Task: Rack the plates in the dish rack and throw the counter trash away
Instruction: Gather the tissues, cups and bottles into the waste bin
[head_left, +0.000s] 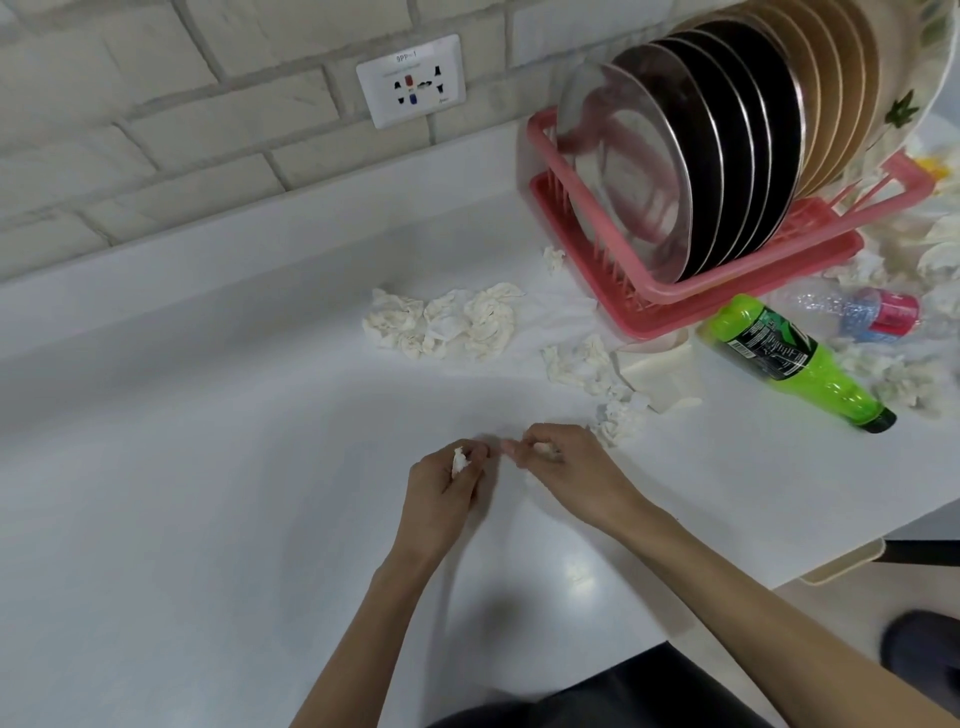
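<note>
**Step in hand:** trash pickup. Racking looks done: no plate lies on the counter, and all plates stand on edge in the pink dish rack at rear right.

**Hand state**
- left hand: fingers curled, pinching a small tissue scrap against the thumb.
- right hand: fingers curled round a second scrap. Its fingertips are just beside the left hand's.

**Next move (est.):** pass both scraps to one hand to free the other, then reach fwd for the tissue pile. Each bottle needs a whole-hand grip. No bin is in view, so locate one before carrying.

**Qty**
- steel plates: approx. 7. tan plates: approx. 6. floral plate: 1. The rims blur at upper right, so these counts may be off by one.
- Bottles: 2, both lying down in front of the rack. These are the green bottle and the clear bottle w/ pink label.
- Tissue: 1 large pile, 1 small wad beside the rack, and 1 loose trail from the rack front toward the right hand. There is more to the right of the bottles.
- folded cream paper: 1.
</note>
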